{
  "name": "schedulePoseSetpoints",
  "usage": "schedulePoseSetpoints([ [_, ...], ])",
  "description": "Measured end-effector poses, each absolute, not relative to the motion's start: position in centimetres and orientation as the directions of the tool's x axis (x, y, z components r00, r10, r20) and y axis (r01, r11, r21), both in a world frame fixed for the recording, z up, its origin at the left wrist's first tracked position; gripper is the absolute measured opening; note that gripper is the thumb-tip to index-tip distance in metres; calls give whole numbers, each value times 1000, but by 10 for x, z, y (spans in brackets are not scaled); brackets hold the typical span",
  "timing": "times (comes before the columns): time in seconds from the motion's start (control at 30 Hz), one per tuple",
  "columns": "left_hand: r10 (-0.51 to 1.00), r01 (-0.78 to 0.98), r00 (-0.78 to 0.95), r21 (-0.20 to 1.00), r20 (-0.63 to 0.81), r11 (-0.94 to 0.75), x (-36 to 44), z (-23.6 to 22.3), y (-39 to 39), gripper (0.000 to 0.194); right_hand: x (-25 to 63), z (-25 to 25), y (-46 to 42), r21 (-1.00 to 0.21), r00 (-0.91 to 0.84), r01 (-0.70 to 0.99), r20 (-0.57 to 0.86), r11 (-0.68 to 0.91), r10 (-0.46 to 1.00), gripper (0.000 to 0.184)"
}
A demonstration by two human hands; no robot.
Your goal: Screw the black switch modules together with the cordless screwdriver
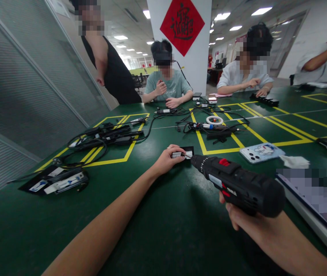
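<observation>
A dark green tabletop (157, 230) with yellow tape outlines lies beneath everything. Over its nearer right part, the right hand (245, 220) grips a black-and-red, pistol-shaped power drill (240, 186), pointed leftward. Beyond the drill lies a blue-and-white patterned phone (262, 152). The left hand (166, 159) pinches a small silver-and-black rectangular part (190, 149) on the tabletop, at the drill's nose. A thin metal bit (187, 156) reaches the fingertips; whether it touches the part, I cannot tell

Left hand (172, 156) — fingers (177, 149) bent, arm (114, 207) stretched forward; right hand (239, 218) curled in grip (forearm (290, 239) angled inward).
</observation>
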State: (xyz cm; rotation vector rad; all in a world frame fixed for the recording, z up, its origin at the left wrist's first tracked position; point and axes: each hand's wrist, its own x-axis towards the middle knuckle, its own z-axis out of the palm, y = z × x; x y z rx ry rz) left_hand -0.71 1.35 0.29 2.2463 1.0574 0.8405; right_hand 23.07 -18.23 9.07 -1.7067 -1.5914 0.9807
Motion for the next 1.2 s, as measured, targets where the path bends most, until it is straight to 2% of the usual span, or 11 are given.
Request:
schedulePoseSetpoints([
  [0.17, 797, 477, 507, 664, 328, -576, -7, 3, 14, 25, 225, 76, -169, -881, 65, 455, -113, -130, 991, 15],
  [0.3, 794, 474, 509, 662, 333, -581, -7, 2, 14, 25, 222, 65, -163, -883, 190, 424, -134, -204, 973, 22],
  [0.47, 792, 473, 511, 661, 334, -583, -7, 2, 14, 25, 228, 87, -180, -854, 62, 508, -92, -111, 994, 16],
  [0.6, 795, 478, 511, 661, 327, -578, -7, 4, 13, 26, 228, 98, -183, -819, 14, 561, -132, -117, 991, 16],
  [0.77, 797, 479, 509, 663, 324, -576, -7, 5, 12, 25, 228, 95, -180, -827, -17, 553, -135, -103, 991, 17],
  [1.2, 800, 482, 513, 667, 311, -569, -8, 4, 13, 26, 225, 94, -181, -872, 2, 489, -19, -17, 1000, 14],
])
